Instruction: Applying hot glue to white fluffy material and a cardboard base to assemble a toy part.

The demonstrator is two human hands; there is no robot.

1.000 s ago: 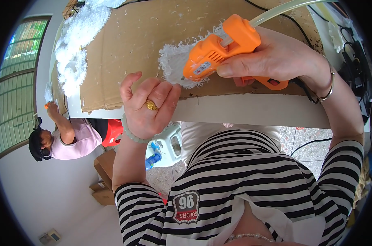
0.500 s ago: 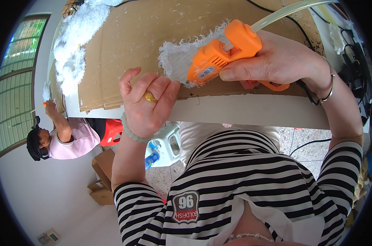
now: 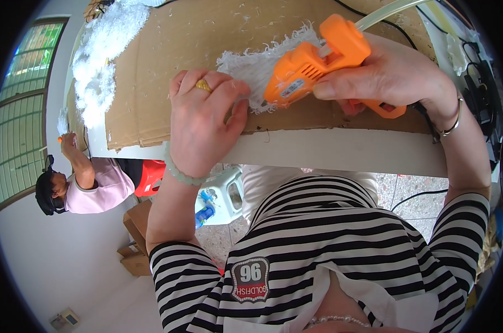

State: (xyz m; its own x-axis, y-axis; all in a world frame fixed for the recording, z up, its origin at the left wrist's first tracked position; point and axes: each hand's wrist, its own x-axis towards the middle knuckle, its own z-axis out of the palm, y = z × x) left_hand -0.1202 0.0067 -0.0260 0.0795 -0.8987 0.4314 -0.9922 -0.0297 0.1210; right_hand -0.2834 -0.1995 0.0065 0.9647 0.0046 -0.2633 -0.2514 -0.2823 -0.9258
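Note:
My right hand [image 3: 395, 80] is wrapped round an orange hot glue gun [image 3: 301, 72]. Its dark nozzle points down and left, at the near edge of a white shaggy fringed strip [image 3: 250, 67]. A long translucent glue stick [image 3: 393, 15] runs out of the gun's back toward the upper right. The strip lies on brown cardboard [image 3: 174, 50], partly covered by the gun. At the strip's left end, my left hand [image 3: 204, 122] has its fingers curled, thumb and forefinger brought together in a pinch. What sits between those fingertips, if anything, is hidden.
A heap of white fringe [image 3: 96, 72] lies along the cardboard's left side. Cables and black items [image 3: 479, 94] crowd the right. Below the table's white front edge [image 3: 329, 150] stands a pale stool [image 3: 226, 194]. A co-worker [image 3: 102, 186] sits far left, near cardboard boxes [image 3: 135, 233].
The glue gun has shifted right and slightly down, baring its nozzle. My left hand has turned and moved up a little, its fingers now curled toward the strip.

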